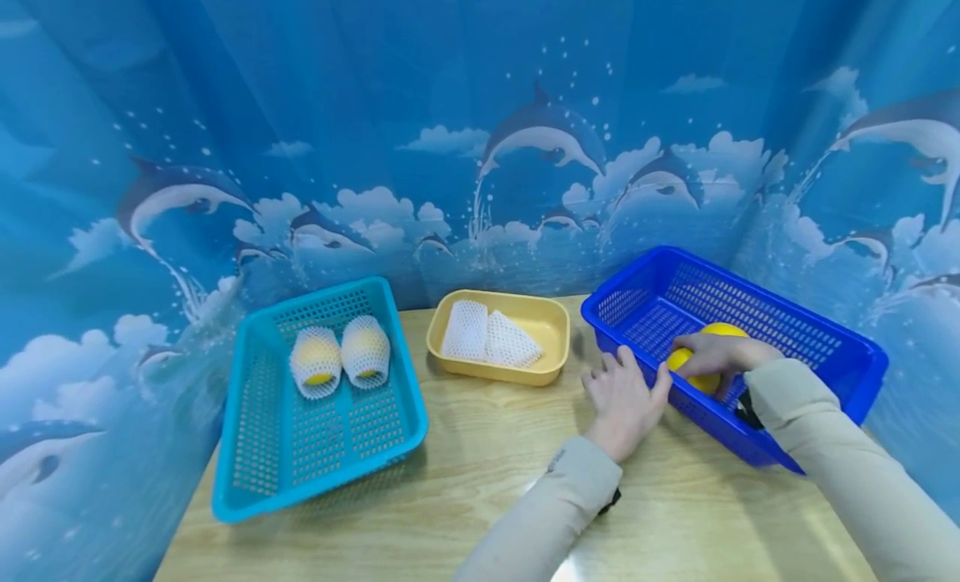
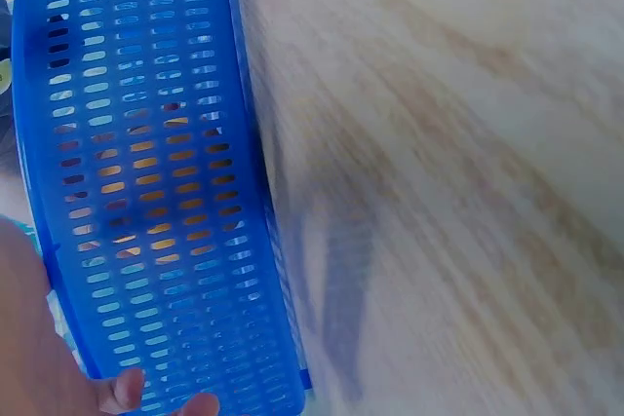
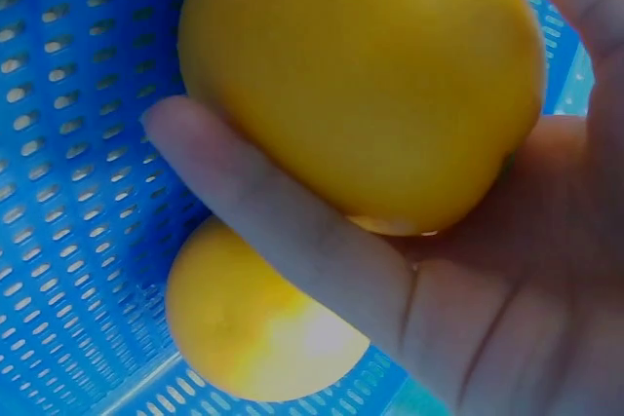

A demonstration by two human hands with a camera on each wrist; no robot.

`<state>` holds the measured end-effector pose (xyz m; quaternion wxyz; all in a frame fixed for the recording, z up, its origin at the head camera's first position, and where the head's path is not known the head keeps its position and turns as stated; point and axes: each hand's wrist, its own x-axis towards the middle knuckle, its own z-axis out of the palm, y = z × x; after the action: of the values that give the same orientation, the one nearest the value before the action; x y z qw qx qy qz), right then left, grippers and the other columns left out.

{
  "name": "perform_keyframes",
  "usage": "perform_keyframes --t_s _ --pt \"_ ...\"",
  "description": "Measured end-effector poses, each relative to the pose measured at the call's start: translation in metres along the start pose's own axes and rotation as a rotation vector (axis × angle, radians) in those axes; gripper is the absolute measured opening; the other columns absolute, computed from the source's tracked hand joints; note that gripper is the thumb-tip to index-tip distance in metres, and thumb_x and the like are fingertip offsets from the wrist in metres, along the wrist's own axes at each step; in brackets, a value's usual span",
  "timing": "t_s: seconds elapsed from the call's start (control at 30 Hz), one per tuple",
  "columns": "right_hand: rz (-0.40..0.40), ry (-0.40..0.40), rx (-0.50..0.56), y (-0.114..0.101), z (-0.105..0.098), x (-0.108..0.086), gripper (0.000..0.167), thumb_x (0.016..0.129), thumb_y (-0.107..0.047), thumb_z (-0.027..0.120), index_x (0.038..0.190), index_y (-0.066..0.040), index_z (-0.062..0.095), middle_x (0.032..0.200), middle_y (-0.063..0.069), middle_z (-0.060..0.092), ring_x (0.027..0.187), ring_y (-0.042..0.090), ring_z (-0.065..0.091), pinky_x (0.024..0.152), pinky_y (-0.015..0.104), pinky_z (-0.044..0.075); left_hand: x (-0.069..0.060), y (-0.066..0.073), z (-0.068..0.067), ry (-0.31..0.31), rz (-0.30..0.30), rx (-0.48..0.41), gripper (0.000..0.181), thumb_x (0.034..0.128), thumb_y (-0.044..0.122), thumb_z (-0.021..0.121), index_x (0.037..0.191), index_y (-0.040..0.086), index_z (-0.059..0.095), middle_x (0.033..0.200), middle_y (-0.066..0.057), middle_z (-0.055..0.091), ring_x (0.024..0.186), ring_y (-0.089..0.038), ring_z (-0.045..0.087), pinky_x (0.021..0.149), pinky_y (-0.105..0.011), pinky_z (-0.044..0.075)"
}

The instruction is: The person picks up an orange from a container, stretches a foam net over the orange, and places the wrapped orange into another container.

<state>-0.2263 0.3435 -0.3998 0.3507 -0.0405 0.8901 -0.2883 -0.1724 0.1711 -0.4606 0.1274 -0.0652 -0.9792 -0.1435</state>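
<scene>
In the blue basket (image 1: 772, 323), my right hand (image 1: 716, 353) grips a smooth yellow fruit (image 3: 361, 85), its fingers curled round it. Another yellow fruit (image 3: 258, 323) lies in the same basket, just beyond one of those fingers. In the head view, parts of both fruits show on either side of the hand. My left hand (image 1: 626, 403) is at the basket's near left, thumb against the rim and fingers loosely spread. The left wrist view shows its fingertips (image 2: 122, 392) by the slotted outer wall.
On the left stands a teal basket (image 1: 258, 432) with two yellow fruits in white foam nets (image 1: 315, 361). A shallow yellow tray (image 1: 551, 323) at the back middle holds white foam nets (image 1: 465, 330). A dolphin-print curtain (image 1: 420, 82) hangs behind the wooden table (image 1: 480, 449).
</scene>
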Motion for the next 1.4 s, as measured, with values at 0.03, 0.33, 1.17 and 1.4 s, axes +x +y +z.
perform_keyframes --t_s 0.03,0.33,1.17,1.4 --pt "-0.005 0.010 -0.010 -0.001 0.000 -0.001 0.082 0.090 -0.028 0.068 0.146 0.012 0.023 0.137 0.041 0.031 0.115 0.056 0.047 0.067 0.048 0.060 -0.001 -0.001 -0.001 -0.010 0.001 0.001 0.056 0.0963 0.067 0.030 0.106 0.016 0.050 0.099 -0.007 0.063 0.085 -0.023 0.062 0.073 -0.039 0.043" --pt "-0.048 0.124 -0.068 -0.012 -0.009 -0.015 0.077 0.085 -0.031 0.072 0.139 0.010 0.034 0.114 0.028 0.050 0.093 0.037 0.058 0.065 0.045 0.060 -0.004 -0.016 -0.021 -0.055 0.056 -0.005 0.060 0.0985 0.066 0.025 0.118 0.015 0.050 0.104 -0.007 0.061 0.086 -0.022 0.062 0.069 -0.036 0.046" --pt "-0.190 0.548 -0.004 -0.084 -0.008 -0.087 0.081 0.091 -0.045 0.068 0.146 0.000 0.030 0.121 0.029 0.050 0.085 0.031 0.062 0.063 0.039 0.058 -0.042 -0.120 -0.057 -0.364 0.147 -0.979 0.021 0.1026 0.036 0.049 0.100 0.015 0.048 0.082 0.004 0.054 0.063 -0.008 0.052 0.054 -0.023 0.046" --pt "-0.328 0.692 -0.140 -0.116 0.019 -0.107 0.068 0.087 -0.035 0.074 0.140 -0.005 0.044 0.122 0.021 0.056 0.086 0.032 0.055 0.060 0.036 0.047 -0.066 -0.154 -0.047 -0.467 0.139 -1.240 0.016 0.1025 0.024 0.052 0.103 0.009 0.047 0.089 -0.005 0.060 0.069 -0.013 0.057 0.065 -0.034 0.055"
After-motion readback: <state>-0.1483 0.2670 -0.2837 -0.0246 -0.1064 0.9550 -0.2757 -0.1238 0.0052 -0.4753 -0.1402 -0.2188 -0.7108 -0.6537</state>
